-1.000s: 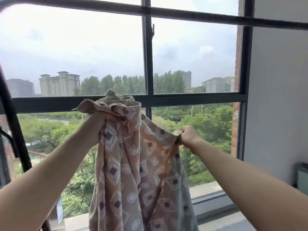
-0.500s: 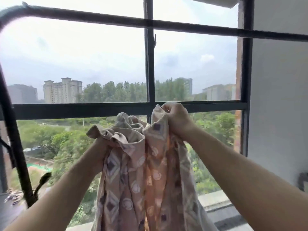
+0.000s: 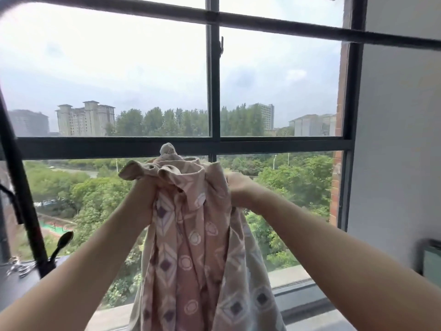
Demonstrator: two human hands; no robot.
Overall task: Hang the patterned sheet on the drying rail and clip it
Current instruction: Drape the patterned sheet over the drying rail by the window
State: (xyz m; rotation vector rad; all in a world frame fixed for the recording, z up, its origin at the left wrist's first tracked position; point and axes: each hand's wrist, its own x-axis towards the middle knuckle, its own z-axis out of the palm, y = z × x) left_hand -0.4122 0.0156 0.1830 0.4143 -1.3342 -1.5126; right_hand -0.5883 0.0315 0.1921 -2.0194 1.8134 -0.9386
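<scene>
The patterned sheet, pinkish beige with diamonds and circles, hangs bunched in front of me at chest height. My left hand grips its gathered top edge from the left, mostly hidden by folds. My right hand grips the top edge on the right, close to the left hand. The dark drying rail runs across the top of the view, well above both hands, bending down at the left into an upright.
A large black-framed window fills the view ahead, with trees and buildings outside. A grey wall stands at the right. A dark ledge at lower left holds small metal items and a dark lever.
My right hand has moved from out at the right, up and in toward the left hand, gathering the sheet's top edge. The view tilted upward slightly.
</scene>
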